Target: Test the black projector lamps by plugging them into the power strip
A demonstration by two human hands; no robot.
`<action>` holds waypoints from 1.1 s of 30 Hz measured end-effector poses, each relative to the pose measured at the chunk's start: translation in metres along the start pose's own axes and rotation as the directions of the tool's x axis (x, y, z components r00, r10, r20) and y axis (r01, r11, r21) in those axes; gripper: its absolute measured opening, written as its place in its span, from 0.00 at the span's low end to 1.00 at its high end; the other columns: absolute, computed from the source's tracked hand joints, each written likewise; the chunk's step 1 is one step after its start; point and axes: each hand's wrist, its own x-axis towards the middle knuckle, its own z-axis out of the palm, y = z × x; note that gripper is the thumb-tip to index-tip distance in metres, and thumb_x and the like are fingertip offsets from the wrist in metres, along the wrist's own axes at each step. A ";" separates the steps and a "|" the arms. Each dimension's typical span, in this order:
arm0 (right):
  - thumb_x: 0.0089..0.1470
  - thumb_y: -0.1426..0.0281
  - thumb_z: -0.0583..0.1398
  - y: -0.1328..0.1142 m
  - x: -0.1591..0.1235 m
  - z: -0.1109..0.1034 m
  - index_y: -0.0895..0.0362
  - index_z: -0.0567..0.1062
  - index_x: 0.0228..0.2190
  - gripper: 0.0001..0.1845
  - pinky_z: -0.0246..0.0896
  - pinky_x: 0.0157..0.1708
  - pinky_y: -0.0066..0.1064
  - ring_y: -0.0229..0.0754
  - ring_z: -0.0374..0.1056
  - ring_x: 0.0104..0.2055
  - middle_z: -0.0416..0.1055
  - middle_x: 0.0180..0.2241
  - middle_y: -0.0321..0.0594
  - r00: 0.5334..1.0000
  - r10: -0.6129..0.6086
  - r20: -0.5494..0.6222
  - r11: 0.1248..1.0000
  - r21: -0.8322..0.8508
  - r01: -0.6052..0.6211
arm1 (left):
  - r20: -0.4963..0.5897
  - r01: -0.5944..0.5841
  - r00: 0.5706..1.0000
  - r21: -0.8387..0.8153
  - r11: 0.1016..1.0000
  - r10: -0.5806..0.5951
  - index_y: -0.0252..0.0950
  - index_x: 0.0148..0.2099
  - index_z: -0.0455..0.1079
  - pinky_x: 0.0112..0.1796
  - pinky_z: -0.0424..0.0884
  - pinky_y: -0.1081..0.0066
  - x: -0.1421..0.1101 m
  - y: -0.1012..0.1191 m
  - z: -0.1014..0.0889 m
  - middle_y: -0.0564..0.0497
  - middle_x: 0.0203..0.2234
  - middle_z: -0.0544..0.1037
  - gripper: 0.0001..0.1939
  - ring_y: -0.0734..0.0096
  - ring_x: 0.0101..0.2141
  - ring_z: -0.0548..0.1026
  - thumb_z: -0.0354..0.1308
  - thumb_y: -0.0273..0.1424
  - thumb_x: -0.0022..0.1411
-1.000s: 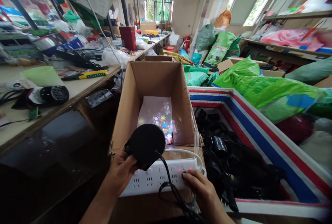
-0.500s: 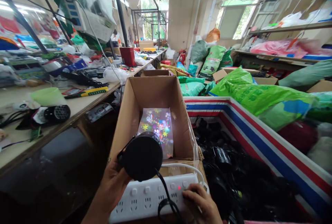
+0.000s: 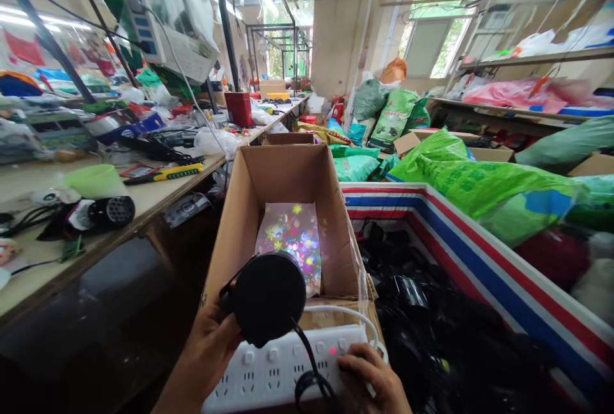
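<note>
Cardboard box (image 3: 283,177) partly hidden behind black round device (image 3: 268,299) in left hand (image 3: 208,350)

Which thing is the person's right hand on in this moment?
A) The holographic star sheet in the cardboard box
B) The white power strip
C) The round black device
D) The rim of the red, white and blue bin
B: the right hand rests on the white power strip beside its lit red indicator, while the left hand holds the round black device.

Long workbench (image 3: 153,191) with pale green container (image 3: 94,180)
</note>
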 end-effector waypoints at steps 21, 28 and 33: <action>0.52 0.74 0.57 -0.002 0.007 -0.005 0.55 0.78 0.33 0.10 0.69 0.31 0.23 0.41 0.73 0.32 0.72 0.32 0.44 0.995 -0.093 0.045 0.989 -0.109 0.098 | 0.113 0.032 0.993 -0.004 0.999 -0.032 0.38 0.39 0.73 0.31 0.74 0.74 0.000 0.002 0.000 0.52 0.25 0.78 0.19 0.65 0.29 0.78 0.72 0.34 0.43; 0.54 0.71 0.58 -0.006 0.008 -0.005 0.56 0.78 0.32 0.08 0.68 0.32 0.21 0.39 0.73 0.32 0.72 0.31 0.43 0.996 -0.053 0.074 0.988 -0.142 0.063 | 0.109 0.040 0.993 -0.011 0.999 -0.039 0.37 0.39 0.72 0.27 0.73 0.77 0.001 -0.002 -0.007 0.53 0.24 0.78 0.19 0.71 0.23 0.76 0.72 0.33 0.44; 0.54 0.70 0.58 -0.001 0.006 -0.006 0.55 0.79 0.32 0.08 0.69 0.33 0.22 0.40 0.73 0.32 0.72 0.32 0.43 0.996 -0.030 0.080 0.985 -0.167 0.042 | 0.102 0.041 0.994 0.007 0.999 -0.041 0.36 0.39 0.72 0.27 0.72 0.78 0.000 -0.003 -0.008 0.52 0.25 0.78 0.20 0.72 0.24 0.75 0.72 0.34 0.43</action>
